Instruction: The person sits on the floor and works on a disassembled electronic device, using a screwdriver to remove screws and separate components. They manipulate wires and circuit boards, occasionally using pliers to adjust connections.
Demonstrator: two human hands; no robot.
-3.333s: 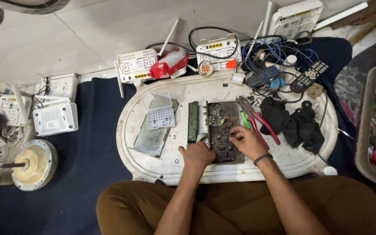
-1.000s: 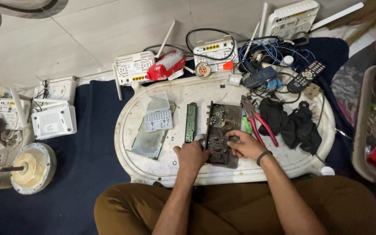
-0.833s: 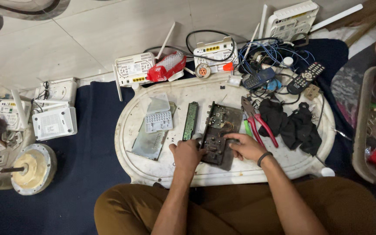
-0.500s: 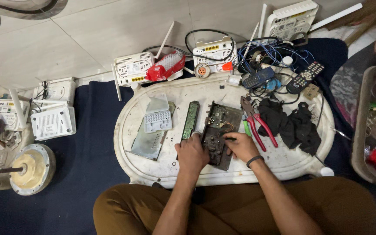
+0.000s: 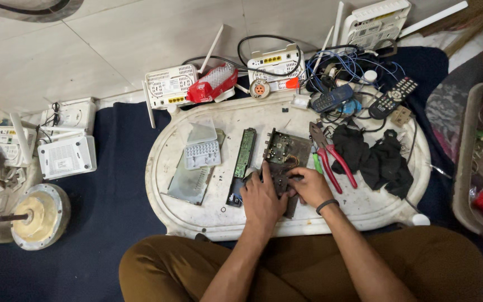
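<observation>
Since half a second ago, the right hand [image 5: 307, 187] has moved a little left, closer to the left hand [image 5: 262, 198]. In the head view, both hands rest clamped on the lower end of the dark circuit board [image 5: 284, 154], in the middle of the white oval counter [image 5: 219, 218]. The board's long axis runs up the frame, away from the hands. Red pliers [image 5: 334, 156] lie just to the right.
</observation>
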